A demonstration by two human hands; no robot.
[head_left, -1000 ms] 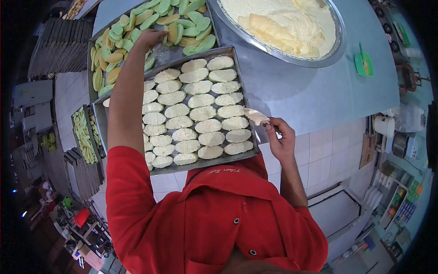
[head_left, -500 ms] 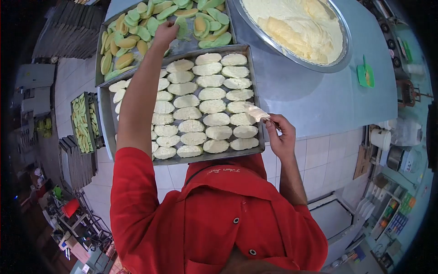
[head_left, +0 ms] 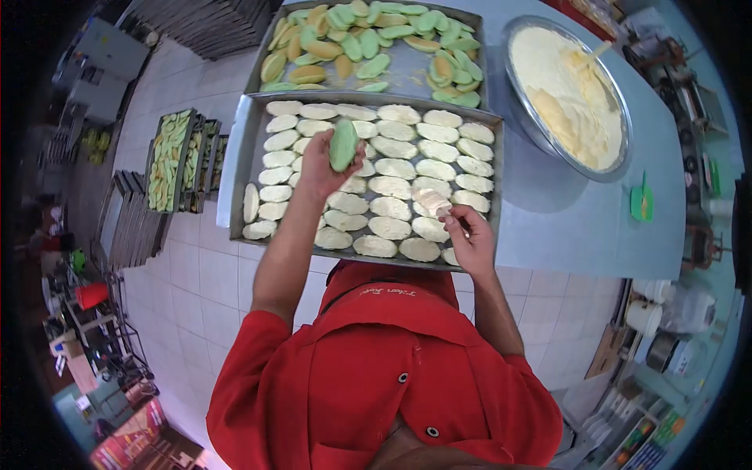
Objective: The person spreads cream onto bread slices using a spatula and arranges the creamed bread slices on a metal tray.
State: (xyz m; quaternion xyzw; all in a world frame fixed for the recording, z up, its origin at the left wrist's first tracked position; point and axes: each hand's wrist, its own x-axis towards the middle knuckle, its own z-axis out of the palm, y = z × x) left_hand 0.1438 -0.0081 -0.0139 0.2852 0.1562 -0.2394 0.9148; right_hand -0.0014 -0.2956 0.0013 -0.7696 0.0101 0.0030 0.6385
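My left hand [head_left: 319, 171] is closed around a green oval pastry piece [head_left: 343, 146], held above the near tray [head_left: 236, 184]. In my right hand [head_left: 473, 241], over that tray's right side, is a small spreader [head_left: 432, 201] with pale cream on its blade; its handle is mostly hidden by my fingers. Rows of cream-topped oval pieces [head_left: 389, 186] fill the near tray. Behind it, the far tray [head_left: 406, 72] carries a loose pile of green and tan oval pieces [head_left: 351, 47].
A large metal bowl [head_left: 511, 82] of pale cream [head_left: 568, 98] stands right of the trays, with a utensil handle [head_left: 599, 52] sticking out. Farther right on the table [head_left: 548, 235] is a small green container [head_left: 642, 205]. More filled trays [head_left: 171, 160] stand at the left.
My left hand has come back from the far tray to above the near one, holding a green pastry piece. The spreader has shifted slightly inward over the tray. The camera view has turned.
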